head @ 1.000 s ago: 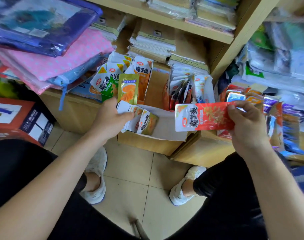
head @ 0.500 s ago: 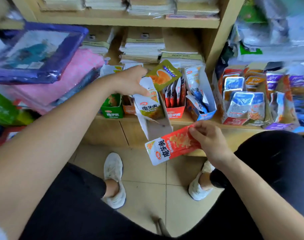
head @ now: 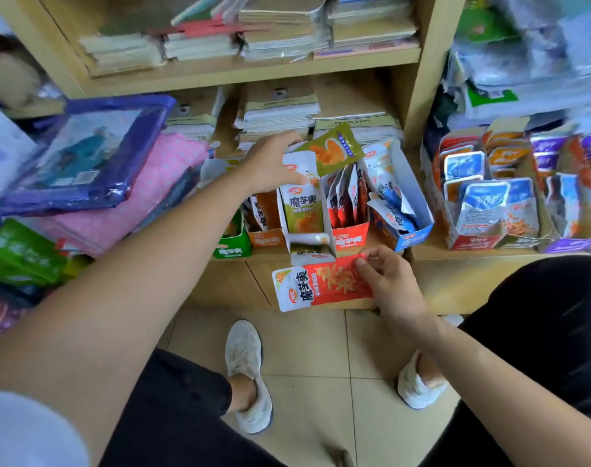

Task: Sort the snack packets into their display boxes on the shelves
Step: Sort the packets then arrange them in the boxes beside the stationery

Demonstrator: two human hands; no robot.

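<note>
the wooden shelf unit (head: 199, 75) fills your view, above a tiled floor (head: 307, 348) where your white shoes (head: 248, 375) stand. at the left lie a purple-edged plastic pack (head: 85, 153) and a pink dotted cloth (head: 142, 203); stacks of notebooks (head: 277, 109) sit at the back of the lower shelf. along the front of that shelf runs a row of display boxes: a green box (head: 231, 251), an orange box (head: 265, 237), a white box (head: 309, 251) that overhangs the edge, a red box (head: 349, 239) and a tilted blue box (head: 413, 234). the green and red fronts read 魔芋爽. past the upright, the far boxes (head: 472, 242) hold blue-and-white packs whose print is too blurred to read. your left hand (head: 270, 166) reaches over the white box, fingers curled on an olive packet (head: 331, 153) that shows an orange food picture and leans to the right. below it a standing packet (head: 302, 210) in the white box reads 魔芋爽; whether your fingers hold that one too, i cannot tell. your right hand (head: 391, 284) is in front of the shelf edge, thumb and fingertips pinching the right end of the red packet (head: 321, 284), held sideways in the air just under the white box. it reads 魔芋爽, with "20%" in its white left corner.
</note>
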